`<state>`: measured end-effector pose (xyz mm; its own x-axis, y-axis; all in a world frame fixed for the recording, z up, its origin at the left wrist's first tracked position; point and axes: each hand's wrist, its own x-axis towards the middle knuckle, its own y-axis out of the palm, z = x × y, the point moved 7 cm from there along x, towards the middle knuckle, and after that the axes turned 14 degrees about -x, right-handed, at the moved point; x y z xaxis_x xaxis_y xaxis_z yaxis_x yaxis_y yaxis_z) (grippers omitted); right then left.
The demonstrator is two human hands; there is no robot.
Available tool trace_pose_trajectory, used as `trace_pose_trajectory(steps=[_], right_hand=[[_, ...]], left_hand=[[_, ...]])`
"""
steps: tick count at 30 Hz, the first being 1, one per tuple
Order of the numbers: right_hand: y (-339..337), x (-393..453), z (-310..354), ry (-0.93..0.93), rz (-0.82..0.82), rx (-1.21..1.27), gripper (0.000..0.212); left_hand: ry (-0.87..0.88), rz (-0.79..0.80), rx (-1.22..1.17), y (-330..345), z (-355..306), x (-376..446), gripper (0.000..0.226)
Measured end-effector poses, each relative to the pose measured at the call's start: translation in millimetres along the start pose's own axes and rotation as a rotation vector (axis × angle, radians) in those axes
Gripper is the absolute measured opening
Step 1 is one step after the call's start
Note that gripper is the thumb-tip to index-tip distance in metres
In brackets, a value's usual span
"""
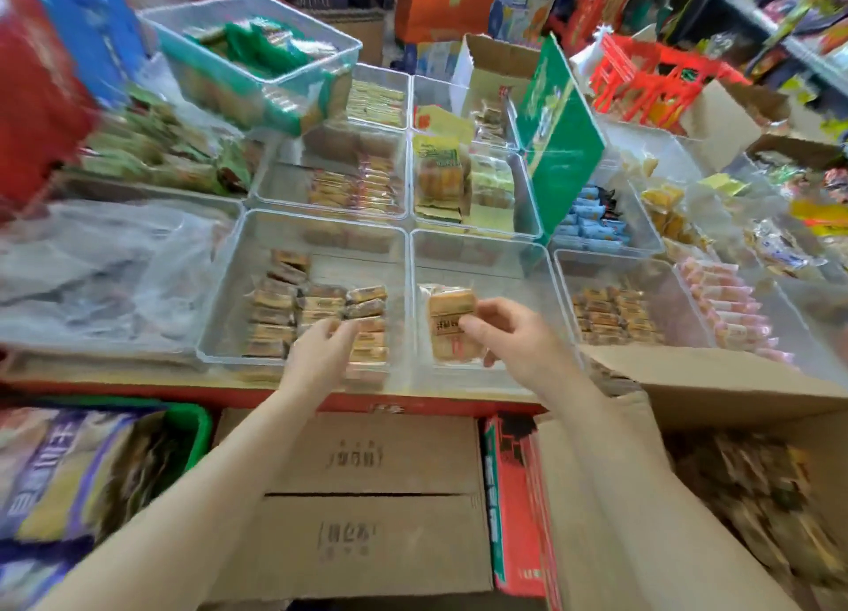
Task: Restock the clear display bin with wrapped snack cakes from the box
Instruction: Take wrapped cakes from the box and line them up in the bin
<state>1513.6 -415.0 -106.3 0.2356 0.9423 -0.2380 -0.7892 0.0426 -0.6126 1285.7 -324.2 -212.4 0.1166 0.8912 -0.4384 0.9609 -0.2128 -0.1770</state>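
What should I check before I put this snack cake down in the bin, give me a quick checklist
1. Right hand grips the wrapped snack cake: ok.
2. Cake is over the near middle clear bin: ok.
3. Bare floor in that bin for it: ok.
4. Left hand out of that bin, resting on cakes in the neighbouring bin: ok.
5. Open cardboard box beside the right arm, stock inside: ok.
6. Wrapper sealed and undamaged: cannot tell, the picture is blurred.
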Motion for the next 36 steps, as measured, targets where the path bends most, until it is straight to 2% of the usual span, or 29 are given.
trace_pose_trajectory(steps=[4, 6, 12, 18, 21, 23, 27, 31, 36], right_hand=[[56.9, 44.2, 4.3, 0.103, 0.052, -0.076, 0.024], [76.4, 64.2, 3.4, 0.144, 0.056, -0.091, 0.021], [111.6, 134.8, 9.7, 0.163, 0.045, -0.176, 0.015], [162.0, 234.0, 29.2, -0.033, 0.008, -0.505, 0.029], [193.6, 276.2, 28.8, -0.034, 0.037, -0.602, 0.028], [218.4, 297.3, 19.2, -0.012, 0.124, -0.718, 0.031], [262.4, 310.9, 3.6, -0.076, 0.397, -0.931, 0.043], [269.1, 312.1, -3.8, -0.116, 0.408, -1.039, 0.045], [282.3, 287.2, -7.0, -0.153, 0.351, -1.050, 0.063]], left_hand=[[0.249, -0.123, 0.612, -70.0, 22.7, 69.2, 0.041], [0.299, -0.118, 0.799, -84.0, 32.8, 94.9, 0.043], [0.360, -0.156, 0.775, -87.6, 39.7, 111.7, 0.041], [0.348, -0.191, 0.826, -89.9, 45.3, 116.1, 0.040], [0.357, -0.203, 0.825, -90.6, 44.7, 116.0, 0.042], [0.361, -0.215, 0.830, -91.1, 45.1, 116.0, 0.042], [0.359, -0.227, 0.840, -90.1, 47.0, 116.8, 0.042], [0.372, -0.202, 0.882, -85.9, 46.4, 115.5, 0.038], [0.352, -0.201, 0.900, -86.2, 46.8, 116.9, 0.037]])
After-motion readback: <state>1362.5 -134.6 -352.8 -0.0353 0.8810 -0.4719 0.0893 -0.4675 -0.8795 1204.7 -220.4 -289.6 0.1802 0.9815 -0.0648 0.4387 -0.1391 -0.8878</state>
